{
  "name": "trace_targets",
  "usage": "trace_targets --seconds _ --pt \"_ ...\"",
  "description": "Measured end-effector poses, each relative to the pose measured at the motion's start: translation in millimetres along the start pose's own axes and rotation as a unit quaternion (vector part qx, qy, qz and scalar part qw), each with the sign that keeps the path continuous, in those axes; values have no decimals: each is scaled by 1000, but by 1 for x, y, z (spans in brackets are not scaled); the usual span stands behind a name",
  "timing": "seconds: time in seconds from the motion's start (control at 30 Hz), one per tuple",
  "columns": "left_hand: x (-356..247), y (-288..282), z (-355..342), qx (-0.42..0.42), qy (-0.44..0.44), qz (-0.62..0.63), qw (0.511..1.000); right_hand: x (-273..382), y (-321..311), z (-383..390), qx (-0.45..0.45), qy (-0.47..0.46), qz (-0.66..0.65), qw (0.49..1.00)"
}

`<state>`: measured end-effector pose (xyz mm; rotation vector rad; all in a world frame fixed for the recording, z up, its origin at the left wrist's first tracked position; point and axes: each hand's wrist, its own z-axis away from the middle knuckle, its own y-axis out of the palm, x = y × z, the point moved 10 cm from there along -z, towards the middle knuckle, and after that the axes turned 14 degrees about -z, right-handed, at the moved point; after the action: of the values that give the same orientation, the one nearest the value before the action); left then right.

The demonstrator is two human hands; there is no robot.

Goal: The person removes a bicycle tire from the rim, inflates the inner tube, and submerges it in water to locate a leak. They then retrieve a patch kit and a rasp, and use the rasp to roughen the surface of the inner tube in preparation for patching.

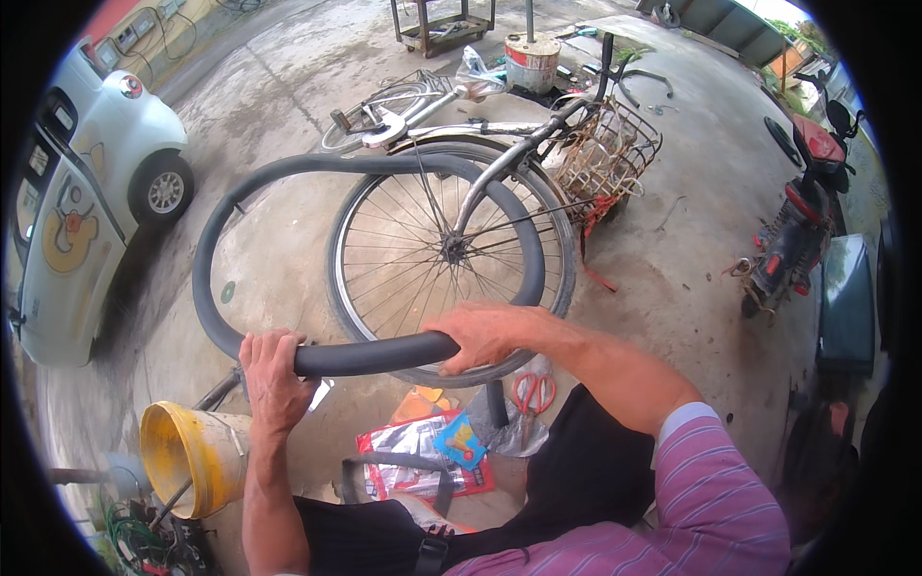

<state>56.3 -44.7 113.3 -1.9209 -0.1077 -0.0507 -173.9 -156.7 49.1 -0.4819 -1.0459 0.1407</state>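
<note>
Both hands wrapped tight on the inner tube, left hand and right hand side by side, loop stretching far-left over the bike wheel.

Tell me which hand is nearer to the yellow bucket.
Left. The left hand grips the black inner tube just above the yellow bucket; the right hand holds the tube farther right, well away from it.
</note>
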Motion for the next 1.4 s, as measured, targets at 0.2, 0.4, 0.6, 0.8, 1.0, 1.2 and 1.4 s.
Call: trace_targets --seconds 0.2,0.4,0.6,0.8,1.0,1.2,1.4 --pt "41 -21 2 -76 -89 -52 992 -5 -48 6 -145 -100 -25 984" --pt "63 -20 6 -96 -151 -46 983 -2 -57 5 -142 -86 -58 984" --pt "75 -24 7 -114 -207 -53 970 -9 -50 1 -112 -78 -28 990" --pt "110 -8 22 -80 -338 93 933 -10 -36 1 -83 -39 -5 996" --pt "128 20 27 -79 -343 445 824 -7 -25 0 -52 -20 13 998" --pt "133 18 29 -116 -360 538 754 -18 4 -3 17 31 43 998" --pt "130 16 34 -120 -411 511 746 -35 29 -4 75 51 97 991"
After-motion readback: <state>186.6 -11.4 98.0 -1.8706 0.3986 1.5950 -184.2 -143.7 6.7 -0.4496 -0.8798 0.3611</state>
